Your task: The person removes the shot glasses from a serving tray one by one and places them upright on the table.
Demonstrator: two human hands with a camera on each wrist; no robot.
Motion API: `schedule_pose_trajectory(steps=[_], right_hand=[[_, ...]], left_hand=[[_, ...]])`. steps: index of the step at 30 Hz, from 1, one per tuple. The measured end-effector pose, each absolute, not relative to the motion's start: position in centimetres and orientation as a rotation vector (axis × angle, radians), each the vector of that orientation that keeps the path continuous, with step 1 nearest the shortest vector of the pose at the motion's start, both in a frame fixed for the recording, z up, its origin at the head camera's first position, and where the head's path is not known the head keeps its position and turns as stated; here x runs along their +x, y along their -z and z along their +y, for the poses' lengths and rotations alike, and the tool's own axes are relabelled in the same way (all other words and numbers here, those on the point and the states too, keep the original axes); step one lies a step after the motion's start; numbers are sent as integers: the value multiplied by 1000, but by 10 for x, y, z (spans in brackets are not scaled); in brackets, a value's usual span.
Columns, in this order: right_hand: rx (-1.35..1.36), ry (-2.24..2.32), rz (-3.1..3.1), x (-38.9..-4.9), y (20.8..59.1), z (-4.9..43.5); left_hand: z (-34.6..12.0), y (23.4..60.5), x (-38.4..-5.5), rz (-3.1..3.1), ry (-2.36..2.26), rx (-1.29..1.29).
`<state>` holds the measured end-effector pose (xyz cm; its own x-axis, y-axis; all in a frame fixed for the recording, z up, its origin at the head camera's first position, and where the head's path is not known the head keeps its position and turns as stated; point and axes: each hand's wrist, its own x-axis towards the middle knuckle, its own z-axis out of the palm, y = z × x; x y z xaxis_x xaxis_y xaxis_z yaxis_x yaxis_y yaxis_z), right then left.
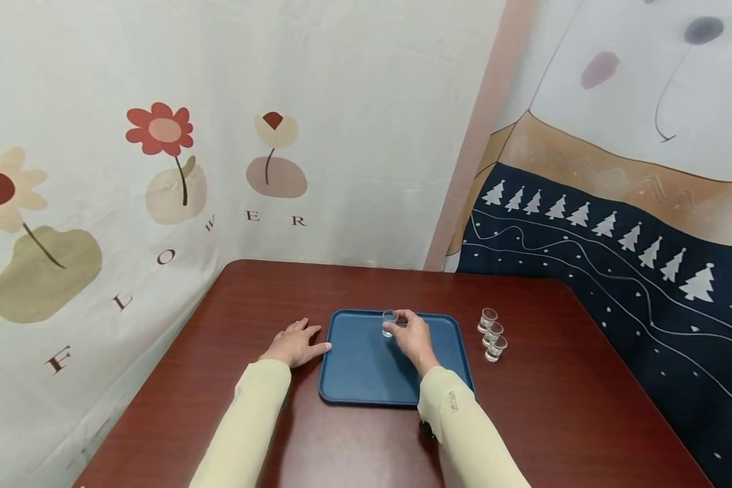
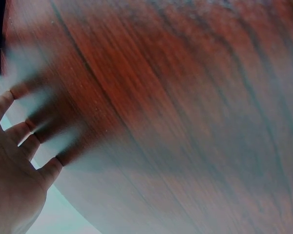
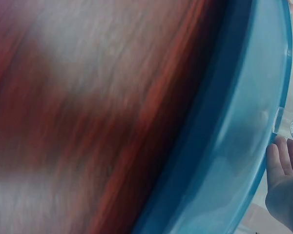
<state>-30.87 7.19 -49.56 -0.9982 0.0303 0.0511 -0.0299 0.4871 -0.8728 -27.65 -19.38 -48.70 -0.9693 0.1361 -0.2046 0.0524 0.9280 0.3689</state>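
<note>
A small clear shot glass (image 1: 389,323) is pinched in my right hand (image 1: 416,342), over the far half of the blue tray (image 1: 366,373). In the right wrist view the same shot glass (image 3: 283,122) shows at the right edge, just beyond the fingers (image 3: 275,165). My left hand (image 1: 293,344) rests palm down with fingers spread on the table, its thumb reaching the tray's left rim. The left wrist view shows that hand (image 2: 12,170) with its straight fingertips on the wood and nothing in its grasp.
Three more shot glasses (image 1: 493,335) stand in a close row on the brown wooden table (image 1: 561,393), right of the tray. Behind the table hang a white cloth (image 1: 366,135) with printed flowers and a dark blue cloth (image 1: 585,271) with white trees.
</note>
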Motion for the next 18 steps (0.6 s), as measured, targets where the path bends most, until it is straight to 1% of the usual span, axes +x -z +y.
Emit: schedule_pose_trajectory(steps=[9,18], right_hand=[[7,-1526,-2596,-305,481,90],[48,-1485,-2573,-297,472,123]], left_hand=[[-196,489,-278,2858,-535,149],[-195,490,-280,2858,-543,158]])
